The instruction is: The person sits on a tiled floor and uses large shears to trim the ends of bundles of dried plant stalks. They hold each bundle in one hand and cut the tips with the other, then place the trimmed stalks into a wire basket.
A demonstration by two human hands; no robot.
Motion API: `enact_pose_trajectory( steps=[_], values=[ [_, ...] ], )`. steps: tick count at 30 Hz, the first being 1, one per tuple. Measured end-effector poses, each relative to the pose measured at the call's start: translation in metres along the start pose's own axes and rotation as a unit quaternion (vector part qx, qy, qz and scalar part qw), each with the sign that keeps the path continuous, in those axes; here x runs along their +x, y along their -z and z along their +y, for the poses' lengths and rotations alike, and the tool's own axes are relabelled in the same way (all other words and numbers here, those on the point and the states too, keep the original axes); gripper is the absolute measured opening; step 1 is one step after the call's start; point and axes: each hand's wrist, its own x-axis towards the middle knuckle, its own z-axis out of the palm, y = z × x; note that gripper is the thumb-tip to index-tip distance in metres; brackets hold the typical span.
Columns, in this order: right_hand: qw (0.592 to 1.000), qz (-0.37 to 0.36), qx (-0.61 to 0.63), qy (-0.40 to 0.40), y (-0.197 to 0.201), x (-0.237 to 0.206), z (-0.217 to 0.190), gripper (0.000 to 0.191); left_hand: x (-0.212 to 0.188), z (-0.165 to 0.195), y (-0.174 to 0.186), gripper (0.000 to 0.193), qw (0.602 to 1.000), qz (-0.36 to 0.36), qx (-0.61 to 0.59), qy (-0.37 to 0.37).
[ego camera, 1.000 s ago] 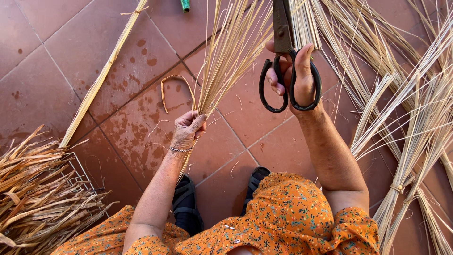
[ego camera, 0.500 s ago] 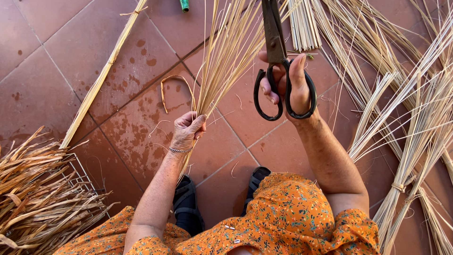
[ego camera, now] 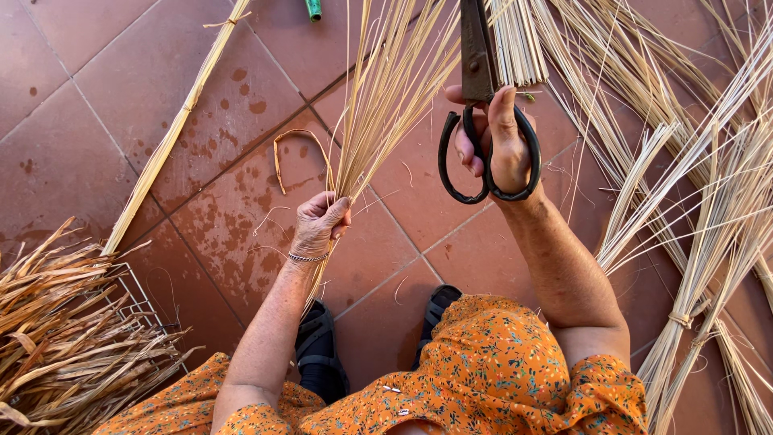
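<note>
Item: straw bundle (ego camera: 386, 105), fanned upward over the tiled floor (ego camera: 121, 97), base pinched in left hand (ego camera: 320, 224), grip closed. Right hand (ego camera: 498, 141) grips large black shears (ego camera: 483, 97), fingers through the loops. Best practice: hold stalks tight and level the ends before trimming.

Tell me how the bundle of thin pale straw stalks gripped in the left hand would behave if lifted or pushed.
The bundle of thin pale straw stalks probably feels light: the left hand holds it upright alone. It looks springy rather than stiff, since the stalks fan out above the grip. Loose strands may slip free, as nothing visible ties it, unlike the tied sheaf of pale stalks nearby.
</note>
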Motion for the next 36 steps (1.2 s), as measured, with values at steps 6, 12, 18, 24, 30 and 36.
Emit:
enact_pose_trajectory(
  steps=[6, 12, 18, 24, 30, 36],
  values=[
    [1.000, -0.001, -0.013, 0.025, -0.003, -0.004, 0.007, 0.083, 0.001, -0.001, 0.001, 0.020, 1.000, -0.007, -0.015, 0.003],
    [0.996, -0.030, -0.029, 0.080, -0.004, -0.006, 0.020, 0.084, 0.001, -0.001, 0.002, 0.017, 1.000, -0.013, -0.010, 0.007],
    [0.998, -0.022, -0.028, 0.057, 0.000, -0.004, 0.025, 0.085, 0.000, -0.002, 0.003, 0.019, 1.000, -0.015, -0.020, 0.007],
    [0.999, -0.041, -0.011, 0.028, -0.003, -0.015, 0.031, 0.083, 0.002, -0.002, 0.004, 0.019, 1.000, -0.010, -0.016, 0.004],
    [0.999, -0.037, -0.009, 0.010, -0.004, -0.009, 0.027, 0.081, 0.002, -0.003, 0.003, 0.020, 1.000, -0.012, -0.003, 0.007],
    [0.999, -0.006, -0.046, 0.023, -0.004, -0.010, 0.018, 0.079, 0.000, -0.005, 0.002, 0.020, 1.000, -0.010, 0.006, 0.013]
  ],
)
